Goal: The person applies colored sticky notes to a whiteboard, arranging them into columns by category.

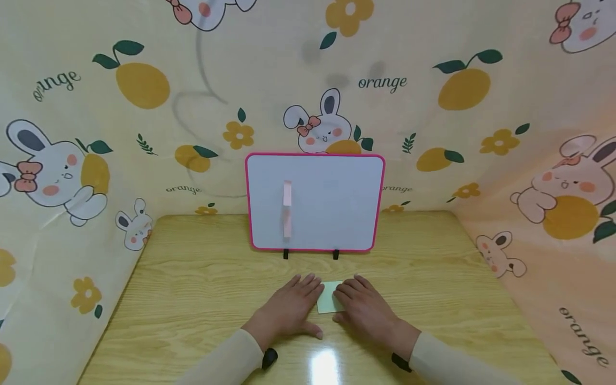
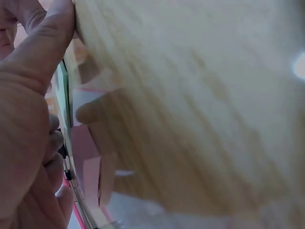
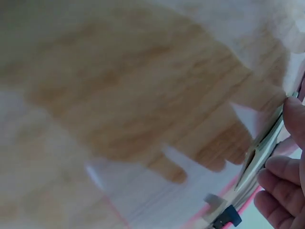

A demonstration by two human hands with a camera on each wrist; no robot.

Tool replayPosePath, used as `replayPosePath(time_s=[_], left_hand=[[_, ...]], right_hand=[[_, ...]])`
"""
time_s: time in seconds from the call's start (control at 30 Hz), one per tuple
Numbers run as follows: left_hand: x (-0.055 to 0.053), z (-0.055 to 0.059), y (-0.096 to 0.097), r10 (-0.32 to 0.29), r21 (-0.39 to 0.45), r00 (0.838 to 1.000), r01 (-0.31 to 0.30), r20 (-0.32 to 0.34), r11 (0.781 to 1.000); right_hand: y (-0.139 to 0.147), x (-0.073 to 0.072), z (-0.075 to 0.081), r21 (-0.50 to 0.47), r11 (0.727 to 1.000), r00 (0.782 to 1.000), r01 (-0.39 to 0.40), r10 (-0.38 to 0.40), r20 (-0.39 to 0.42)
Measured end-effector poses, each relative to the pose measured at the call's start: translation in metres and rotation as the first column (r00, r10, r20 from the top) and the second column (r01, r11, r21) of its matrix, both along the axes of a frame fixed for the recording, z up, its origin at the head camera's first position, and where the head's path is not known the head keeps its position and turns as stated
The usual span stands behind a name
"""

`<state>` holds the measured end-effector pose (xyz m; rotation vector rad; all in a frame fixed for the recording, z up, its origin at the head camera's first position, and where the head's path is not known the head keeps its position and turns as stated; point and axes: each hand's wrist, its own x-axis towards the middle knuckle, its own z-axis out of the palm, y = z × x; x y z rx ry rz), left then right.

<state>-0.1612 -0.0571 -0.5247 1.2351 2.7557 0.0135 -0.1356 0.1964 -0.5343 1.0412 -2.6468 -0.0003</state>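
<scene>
A pale green square of paper (image 1: 328, 299) lies on the wooden table, between the two hands. My left hand (image 1: 292, 307) rests palm down, its fingers extended along the paper's left edge and its thumb out on the table. Over the paper's right part, my right hand (image 1: 364, 310) bends its fingers and covers that side. In the right wrist view the green paper (image 3: 259, 152) appears edge-on with parted layers, the right thumb (image 3: 294, 119) at one end and the fingers curled beside it. Edge-on too, the green paper (image 2: 63, 88) shows beyond the left hand (image 2: 28, 114).
A whiteboard (image 1: 332, 203) with a pink frame stands upright on black feet (image 1: 336, 254) behind the hands. Two pale pink paper pieces (image 1: 287, 209) are on its left side, one above the other. Printed cloth walls (image 1: 192, 133) enclose the glossy table (image 1: 183, 299).
</scene>
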Motion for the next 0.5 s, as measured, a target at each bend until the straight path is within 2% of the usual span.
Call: replayPosePath(time_s=[0.3,0.5], left_hand=[[-0.0052,-0.0052,0.0026,0.008,-0.017,0.999,-0.007,0.041,1.000],[-0.0070,-0.0054,0.0028,0.011,-0.029,0.998,-0.009,0.060,1.000]], right_hand=[[-0.0068,-0.0050,-0.0011,0.062,0.998,0.999,0.028,-0.030,0.029],[-0.0101,-0.0058,-0.0009,0.058,0.997,0.998,0.049,-0.052,0.039]])
